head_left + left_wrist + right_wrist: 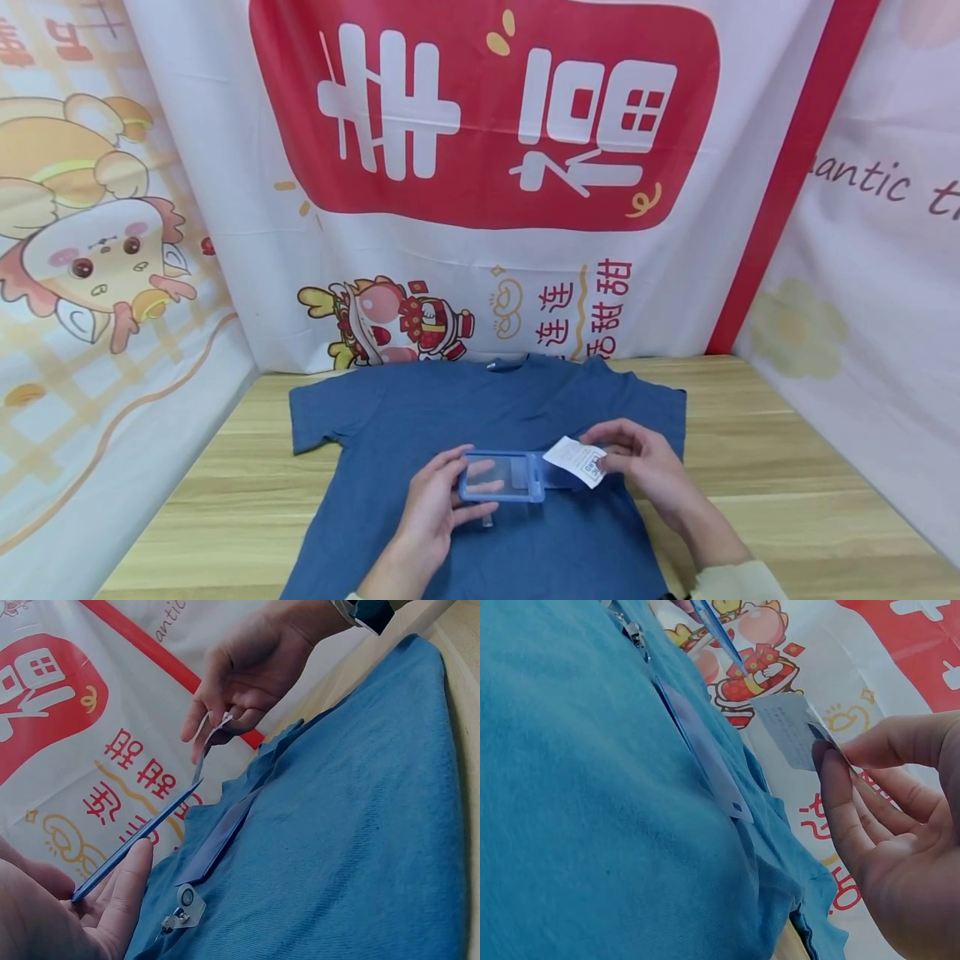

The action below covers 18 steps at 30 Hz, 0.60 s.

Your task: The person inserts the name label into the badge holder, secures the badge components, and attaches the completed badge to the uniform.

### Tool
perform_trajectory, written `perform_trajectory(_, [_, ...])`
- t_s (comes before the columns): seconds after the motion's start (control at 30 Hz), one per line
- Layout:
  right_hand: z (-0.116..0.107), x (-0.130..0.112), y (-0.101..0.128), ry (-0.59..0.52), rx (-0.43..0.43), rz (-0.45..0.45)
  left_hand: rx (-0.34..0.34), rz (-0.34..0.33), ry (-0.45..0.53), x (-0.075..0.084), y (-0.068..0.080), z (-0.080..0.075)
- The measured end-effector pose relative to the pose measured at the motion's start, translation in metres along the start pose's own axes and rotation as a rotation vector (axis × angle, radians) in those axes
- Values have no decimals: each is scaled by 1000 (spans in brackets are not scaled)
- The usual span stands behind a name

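My left hand (429, 510) holds a blue-framed badge holder (536, 480) with a clear window, some fingers showing through it. Edge-on in the left wrist view, the holder (135, 844) is tilted above the shirt. Between thumb and fingers, my right hand (651, 468) pinches a small white printed card (572, 458) by its right end. This card (786, 729) is close to the holder's right end. Below them, a flat blue rectangular piece (219, 838) with a slot at one end lies on the blue T-shirt (405, 483). Beside it is a metal clip with a clear strap (189, 901).
The T-shirt is spread over a wood-grain table (757, 467), sleeves toward the back. A white cloth (480, 250) with red printing hangs behind the table, and printed cloths hang at the left (202, 392) and right (885, 333).
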State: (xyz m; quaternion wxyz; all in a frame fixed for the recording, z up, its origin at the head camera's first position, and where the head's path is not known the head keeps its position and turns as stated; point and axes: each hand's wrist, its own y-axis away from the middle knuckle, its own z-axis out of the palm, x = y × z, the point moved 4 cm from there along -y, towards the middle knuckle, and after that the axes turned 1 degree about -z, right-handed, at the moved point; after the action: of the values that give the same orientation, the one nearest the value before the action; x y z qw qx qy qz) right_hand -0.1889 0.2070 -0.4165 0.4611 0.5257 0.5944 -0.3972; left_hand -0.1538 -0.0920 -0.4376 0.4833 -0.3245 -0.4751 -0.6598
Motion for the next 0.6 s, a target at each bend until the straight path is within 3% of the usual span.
perform_trajectory(0.2, [1,-5,2,-29,0,-22,-14,-2,-6,0,-1,0])
perform_trajectory(0.6, [31,-11,6,-1,-124,-42,-40,-4,-4,-1,1,6])
